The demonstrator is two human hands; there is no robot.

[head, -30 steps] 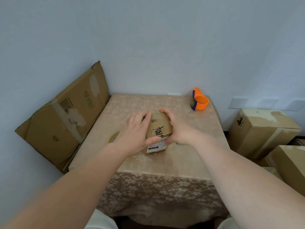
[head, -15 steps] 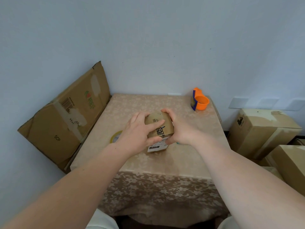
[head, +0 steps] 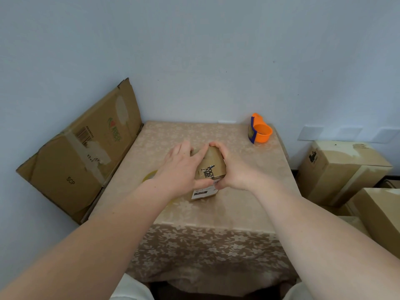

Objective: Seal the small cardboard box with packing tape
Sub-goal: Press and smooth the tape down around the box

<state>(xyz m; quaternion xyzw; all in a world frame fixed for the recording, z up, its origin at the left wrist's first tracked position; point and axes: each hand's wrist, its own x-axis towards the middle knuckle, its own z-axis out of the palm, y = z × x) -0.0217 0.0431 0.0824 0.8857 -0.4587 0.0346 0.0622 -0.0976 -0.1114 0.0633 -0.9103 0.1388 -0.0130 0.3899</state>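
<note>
- A pale blue-grey wall (head: 194,50) closes the room behind and to the left; it meets in a corner just behind the table.
- A flattened cardboard box (head: 80,152) leans on the left wall, its edge touching the table's left side (old tape patches, a barcode and the letters "SCP" show on it).
- The table (head: 249,202) is covered with a beige floral tablecloth whose front edge hangs down toward the camera.
- A roll of packing tape (head: 149,176) lies flat on the cloth near the left edge, mostly hidden behind the left wrist.
- The left hand (head: 181,169) lies over the left part of the small cardboard box (head: 211,167), fingers spread and pressed on its top, thumb against the near side.
- The box stands at the table's middle, between both hands; black print shows on its top and a white label on its near face. Whether its flaps are taped cannot be told.
- The right hand (head: 232,172) curls round the box's right side, fingers over the far top edge, thumb on the near face by the label.
- An orange tape dispenser (head: 260,131) sits at the far right corner, well apart from the box.
- Stacked closed cardboard cartons (head: 342,169) stand on the floor right of the table; their contents are unseen.
</note>
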